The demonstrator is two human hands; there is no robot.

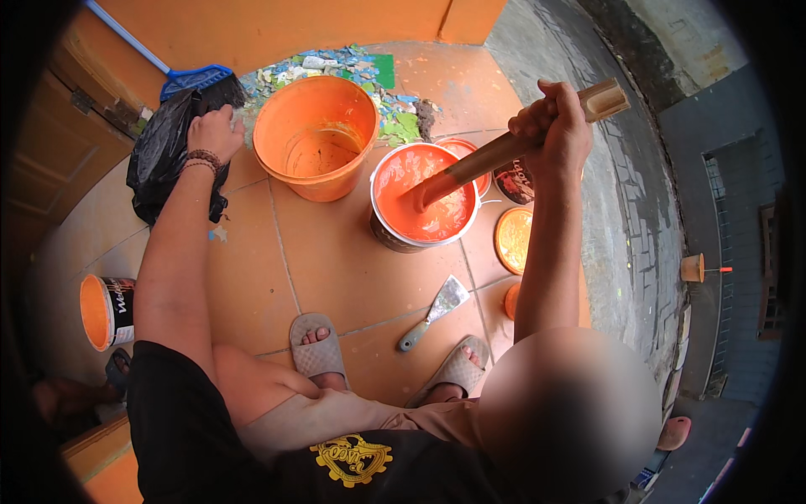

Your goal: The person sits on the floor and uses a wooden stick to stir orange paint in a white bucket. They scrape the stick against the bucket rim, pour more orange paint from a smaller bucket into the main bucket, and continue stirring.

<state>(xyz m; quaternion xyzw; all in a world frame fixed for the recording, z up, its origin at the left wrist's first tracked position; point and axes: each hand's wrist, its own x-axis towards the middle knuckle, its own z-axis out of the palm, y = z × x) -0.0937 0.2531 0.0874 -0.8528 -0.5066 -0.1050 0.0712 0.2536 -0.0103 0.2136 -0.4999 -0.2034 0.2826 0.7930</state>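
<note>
Head view: right hand (550, 122) has fingers wrapped round a pole (478, 164) tilted into the paint bucket (391, 233), right of the orange tub (323, 186); left hand (214, 137)'s at the black bag (155, 160), can't tell its fingers.

A floor of square, orange-brown tiles with pale joints (332, 252) carries everything here. On its far left lies a crumpled black plastic bag (155, 168); right of this, a wide orange plastic tub (323, 186) stands before scattered blue, green and white flakes (294, 69). Just right of the tub is a round, white-rimmed bucket of orange-red paint (384, 233), with a round orange lid (514, 239) farther right. Nearer lies a metal-bladed scraper with a grey-green handle (430, 319), between two grey slide sandals (319, 357).
</note>
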